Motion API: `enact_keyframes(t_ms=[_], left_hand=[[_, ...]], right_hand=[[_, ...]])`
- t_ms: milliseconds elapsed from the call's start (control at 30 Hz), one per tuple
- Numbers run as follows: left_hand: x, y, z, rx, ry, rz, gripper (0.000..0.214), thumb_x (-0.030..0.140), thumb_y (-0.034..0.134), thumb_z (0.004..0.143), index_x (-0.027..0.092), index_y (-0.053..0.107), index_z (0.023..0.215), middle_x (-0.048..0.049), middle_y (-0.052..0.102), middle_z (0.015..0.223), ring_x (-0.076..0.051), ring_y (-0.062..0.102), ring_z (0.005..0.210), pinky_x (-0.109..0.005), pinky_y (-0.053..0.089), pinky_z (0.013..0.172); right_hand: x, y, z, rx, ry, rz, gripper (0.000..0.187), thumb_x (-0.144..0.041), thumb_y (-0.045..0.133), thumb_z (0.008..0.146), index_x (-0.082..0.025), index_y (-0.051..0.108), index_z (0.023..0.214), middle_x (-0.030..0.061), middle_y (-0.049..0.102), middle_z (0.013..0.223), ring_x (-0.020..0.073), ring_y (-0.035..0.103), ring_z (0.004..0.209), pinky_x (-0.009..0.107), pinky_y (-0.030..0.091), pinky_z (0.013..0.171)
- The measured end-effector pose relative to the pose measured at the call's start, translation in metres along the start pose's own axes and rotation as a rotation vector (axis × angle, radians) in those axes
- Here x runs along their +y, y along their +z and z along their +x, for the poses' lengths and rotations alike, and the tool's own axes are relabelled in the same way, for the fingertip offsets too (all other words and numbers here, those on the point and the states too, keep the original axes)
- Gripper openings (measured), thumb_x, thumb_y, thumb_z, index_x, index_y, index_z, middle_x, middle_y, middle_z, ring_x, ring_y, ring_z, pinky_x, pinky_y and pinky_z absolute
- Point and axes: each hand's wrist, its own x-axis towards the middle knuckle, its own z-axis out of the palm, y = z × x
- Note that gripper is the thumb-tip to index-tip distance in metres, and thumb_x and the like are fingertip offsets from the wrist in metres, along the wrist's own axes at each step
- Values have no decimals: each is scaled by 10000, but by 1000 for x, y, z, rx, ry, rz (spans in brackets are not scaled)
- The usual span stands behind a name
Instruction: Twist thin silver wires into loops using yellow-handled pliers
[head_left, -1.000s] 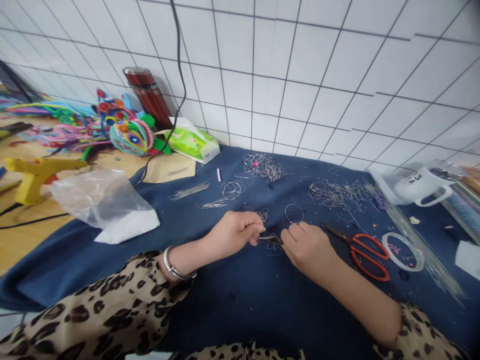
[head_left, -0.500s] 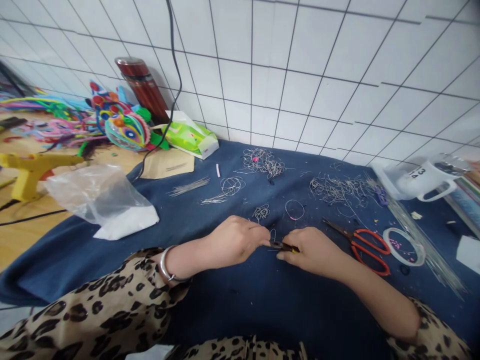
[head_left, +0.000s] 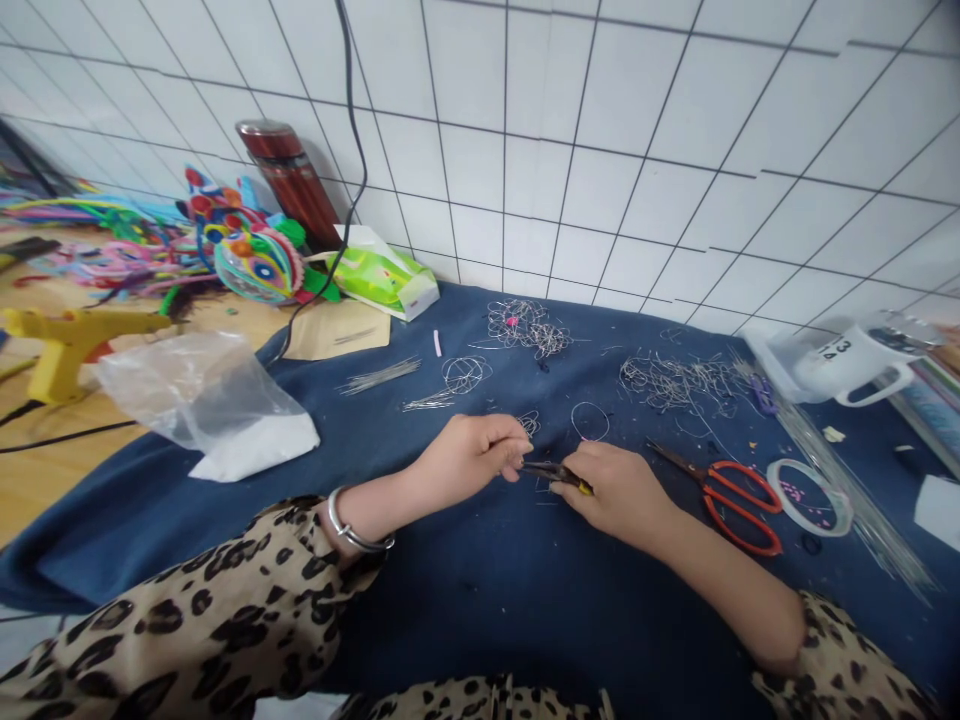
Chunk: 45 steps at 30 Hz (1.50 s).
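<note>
My left hand (head_left: 472, 458) is closed in a pinch on a thin wire at the jaws of small pliers (head_left: 553, 472). My right hand (head_left: 616, 488) is wrapped round the pliers' yellow-tipped handles. Both hands rest low over the dark blue cloth (head_left: 480, 590). Just beyond them lie a wire ring (head_left: 589, 421) and a small wire tangle (head_left: 529, 422). A silver bracelet sits on my left wrist.
Red-handled scissors (head_left: 724, 492) and a tape roll (head_left: 810, 497) lie to the right, with a white mug (head_left: 855, 365) behind. Piles of bent wire (head_left: 679, 380) spread across the cloth. A clear plastic bag (head_left: 210, 400), a yellow glue gun (head_left: 64, 340) and colourful craft pieces (head_left: 255, 262) sit left.
Both hands have shifted slightly away from me and to the left, still joined at the pliers' tip. The view has tilted a little.
</note>
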Motion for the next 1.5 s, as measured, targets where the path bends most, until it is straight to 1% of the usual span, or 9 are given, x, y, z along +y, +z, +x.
enact_keyframes(t_ms=[100, 167, 233, 300, 400, 533, 800, 1167, 1500], left_hand=[[-5, -2, 5, -27, -176, -217, 231, 358, 463, 847, 148, 542, 794, -36, 662, 706, -139, 652, 598, -212, 467, 529], [-5, -3, 6, -51, -245, -296, 248, 377, 474, 839, 142, 528, 782, -38, 664, 680, -142, 655, 571, -205, 453, 498], [-5, -2, 6, -72, -285, -357, 257, 386, 483, 834, 139, 520, 773, -34, 661, 652, -141, 653, 547, -197, 438, 480], [-6, -1, 6, -90, -299, -406, 259, 387, 489, 831, 137, 519, 768, -29, 656, 639, -139, 651, 532, -194, 429, 472], [-8, 1, 5, -135, -308, -454, 266, 389, 493, 830, 135, 520, 757, -24, 646, 623, -137, 644, 505, -192, 417, 455], [-12, 4, 4, -192, -327, -495, 271, 399, 500, 823, 135, 523, 764, -21, 637, 608, -134, 631, 471, -186, 400, 426], [-11, 5, 2, -244, -349, -508, 275, 398, 514, 814, 136, 511, 731, -25, 636, 594, -128, 625, 460, -167, 380, 407], [-9, 7, 1, -249, -363, -487, 279, 406, 520, 807, 136, 513, 737, -31, 634, 581, -136, 622, 449, -167, 375, 392], [-8, 6, 1, -274, -391, -523, 287, 416, 541, 787, 136, 512, 733, -20, 621, 561, -137, 615, 433, -171, 380, 381]], right_hand=[[1, 4, -1, 162, -23, -152, 196, -321, 483, 843, -171, 579, 760, 22, 542, 719, 136, 467, 707, 269, 325, 658], [2, 4, -3, 254, -102, -268, 166, -291, 485, 840, -165, 594, 845, 29, 543, 725, 149, 454, 713, 295, 314, 661], [1, 2, -5, 320, -205, -374, 165, -258, 500, 831, -161, 593, 928, 26, 541, 717, 153, 444, 705, 310, 299, 643], [-1, 1, -6, 368, -280, -460, 161, -233, 518, 822, -161, 591, 946, 14, 527, 688, 147, 430, 678, 317, 279, 615], [-5, -1, -7, 416, -322, -545, 148, -212, 537, 814, -163, 592, 941, 2, 502, 657, 135, 408, 642, 321, 251, 583], [-9, -3, -7, 427, -350, -592, 168, -215, 547, 812, -155, 590, 963, 2, 502, 670, 128, 401, 635, 321, 244, 573], [-12, -3, -8, 418, -364, -603, 167, -219, 547, 814, -155, 590, 962, -3, 496, 668, 120, 392, 627, 322, 235, 563], [-12, -2, -6, 447, -387, -594, 154, -217, 559, 809, -156, 592, 946, -12, 481, 642, 112, 376, 610, 320, 223, 555], [-11, -1, -5, 468, -402, -580, 169, -217, 565, 805, -157, 586, 961, -16, 484, 641, 106, 373, 605, 315, 218, 557]])
